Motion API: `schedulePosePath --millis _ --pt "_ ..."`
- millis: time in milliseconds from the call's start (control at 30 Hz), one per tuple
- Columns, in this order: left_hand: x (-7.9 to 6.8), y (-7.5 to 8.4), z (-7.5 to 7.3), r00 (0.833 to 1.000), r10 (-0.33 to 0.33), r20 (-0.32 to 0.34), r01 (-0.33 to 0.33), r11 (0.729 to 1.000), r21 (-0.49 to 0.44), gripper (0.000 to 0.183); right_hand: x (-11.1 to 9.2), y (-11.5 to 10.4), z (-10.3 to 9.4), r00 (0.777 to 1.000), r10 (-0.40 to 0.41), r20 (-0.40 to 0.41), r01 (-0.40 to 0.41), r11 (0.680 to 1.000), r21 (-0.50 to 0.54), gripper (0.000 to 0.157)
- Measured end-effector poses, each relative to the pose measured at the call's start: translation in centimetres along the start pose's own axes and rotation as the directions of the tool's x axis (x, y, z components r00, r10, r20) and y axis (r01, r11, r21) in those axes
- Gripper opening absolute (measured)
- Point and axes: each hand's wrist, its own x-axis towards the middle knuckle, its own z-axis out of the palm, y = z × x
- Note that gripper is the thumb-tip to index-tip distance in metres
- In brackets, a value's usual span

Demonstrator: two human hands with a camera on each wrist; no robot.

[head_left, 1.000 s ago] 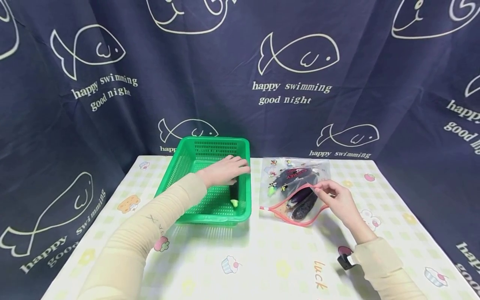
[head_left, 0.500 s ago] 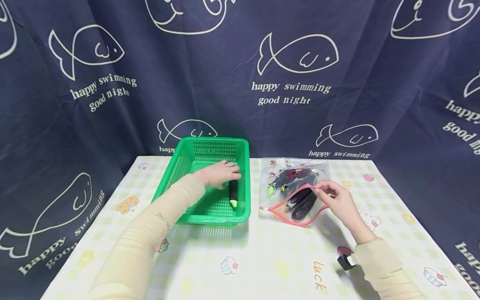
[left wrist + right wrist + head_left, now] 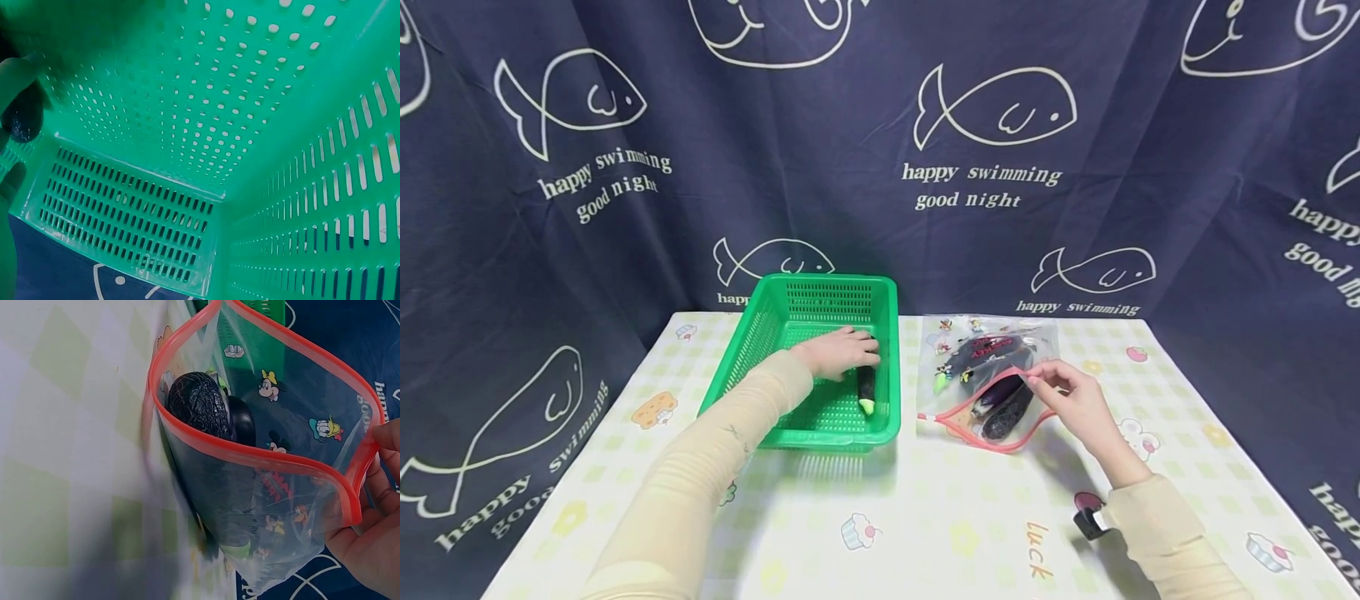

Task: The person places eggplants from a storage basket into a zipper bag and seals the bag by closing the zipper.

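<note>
In the head view my left hand is down inside the green basket. Its fingers curl round the upper part of a dark eggplant, whose pale green stem end points toward me. The left wrist view shows the rounded end of that eggplant between thumb and fingers. My right hand pinches the red zip rim of a clear zip bag, holding its mouth apart. Several eggplants lie in the bag; the right wrist view shows a wrinkled dark eggplant near the opening.
Bag and basket lie side by side on a table with a checked, patterned cloth. A dark blue curtain with fish drawings hangs behind. A black strap piece sits at the right wrist.
My left hand has moved off the basket's right side, down and slightly left, onto the eggplant. The right hand and the bag stay in place.
</note>
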Motion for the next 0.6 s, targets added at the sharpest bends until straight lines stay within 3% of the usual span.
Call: schedulePosePath --millis 233,367,600 --pt "0.1 0.0 0.0 0.999 0.005 -0.040 -0.004 0.999 0.032 0.047 -0.3 -2.7 -0.1 1.000 -0.004 -0.002 0.004 1.000 -0.025 0.009" --pt "0.2 -0.2 0.2 0.997 0.018 -0.069 -0.013 0.997 0.079 0.042 -0.3 -2.9 -0.1 1.000 -0.008 -0.002 0.008 1.000 -0.029 0.009" --pt "0.4 -0.4 0.5 0.998 0.036 -0.060 -0.027 0.990 0.136 0.036 -0.2 -2.8 -0.1 1.000 -0.015 -0.003 0.015 1.000 -0.021 0.009"
